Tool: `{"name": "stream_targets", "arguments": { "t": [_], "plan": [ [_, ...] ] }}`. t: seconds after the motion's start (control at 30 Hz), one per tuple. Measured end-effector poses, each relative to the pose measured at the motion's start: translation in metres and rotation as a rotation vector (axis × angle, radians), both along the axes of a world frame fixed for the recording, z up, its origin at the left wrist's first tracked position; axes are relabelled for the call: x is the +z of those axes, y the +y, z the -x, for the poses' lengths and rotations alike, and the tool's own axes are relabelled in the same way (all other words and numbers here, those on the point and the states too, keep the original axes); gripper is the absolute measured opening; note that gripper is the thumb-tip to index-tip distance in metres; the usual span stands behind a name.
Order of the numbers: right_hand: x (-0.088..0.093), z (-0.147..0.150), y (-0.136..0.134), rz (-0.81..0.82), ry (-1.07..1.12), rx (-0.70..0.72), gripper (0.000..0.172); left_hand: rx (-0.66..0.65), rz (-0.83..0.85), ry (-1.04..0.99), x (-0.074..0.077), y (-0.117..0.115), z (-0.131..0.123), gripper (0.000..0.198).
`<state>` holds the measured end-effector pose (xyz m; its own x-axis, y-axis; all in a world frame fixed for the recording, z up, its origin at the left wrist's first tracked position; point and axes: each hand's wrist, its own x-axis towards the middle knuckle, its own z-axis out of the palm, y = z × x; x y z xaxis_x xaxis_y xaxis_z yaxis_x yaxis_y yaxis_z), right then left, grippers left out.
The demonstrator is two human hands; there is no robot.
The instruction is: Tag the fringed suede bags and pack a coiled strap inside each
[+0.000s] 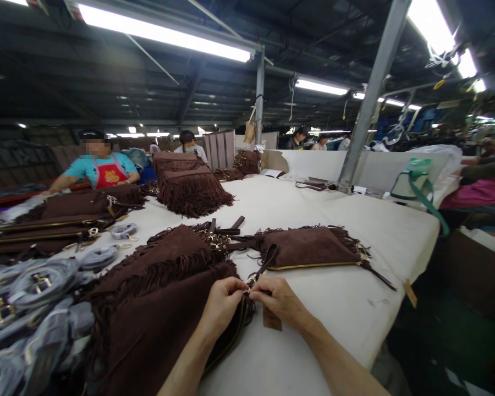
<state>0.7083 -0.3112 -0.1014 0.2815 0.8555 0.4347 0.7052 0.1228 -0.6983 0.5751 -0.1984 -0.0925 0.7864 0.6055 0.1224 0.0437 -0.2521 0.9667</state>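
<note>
Close together at a corner of a dark brown fringed bag (157, 319), my two hands work on small gold-coloured hardware. My left hand (223, 305) is closed in a pinch at the bag's zipped corner. Opposite it, my right hand (280, 300) pinches the metal clasp of a brown wrist strap (269, 257), whose loop stands up above the fingers. The fingertips partly hide the clasp and whatever it meets. A brown paper tag (271, 319) hangs below my right hand.
Another fringed bag (313, 247) with a gold zip lies just beyond my hands. Coiled, wrapped straps (45, 280) fill the left side. A tall stack of brown fringed pieces (190, 184) stands farther back. A co-worker in a red apron (109, 171) is at the far left.
</note>
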Motion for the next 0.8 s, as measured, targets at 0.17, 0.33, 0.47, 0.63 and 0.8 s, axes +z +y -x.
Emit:
{"name": "stream_targets", "arguments": {
  "t": [0.17,0.33,0.47,0.63,0.8],
  "plan": [
    [0.0,-0.001,0.0,-0.001,-0.011,0.008,0.015,-0.011,-0.113,-0.002,-0.0026,0.0007,0.0008,0.02],
    [-0.0006,-0.0024,0.0013,-0.003,-0.03,0.015,0.014,-0.023,-0.156,0.003,-0.0038,0.0007,0.0022,0.021],
    [-0.0011,-0.0013,0.0012,-0.001,-0.026,0.01,0.014,-0.028,-0.161,0.021,-0.002,-0.0002,0.0027,0.021],
    [0.0004,0.0001,0.0002,0.008,-0.001,0.012,0.014,0.026,-0.288,0.027,-0.0014,-0.0038,0.0005,0.02],
    [0.0015,-0.0063,-0.0029,0.083,0.183,0.019,0.005,0.098,-0.1,-0.086,-0.0028,0.0056,-0.0023,0.015]
  ]
}}
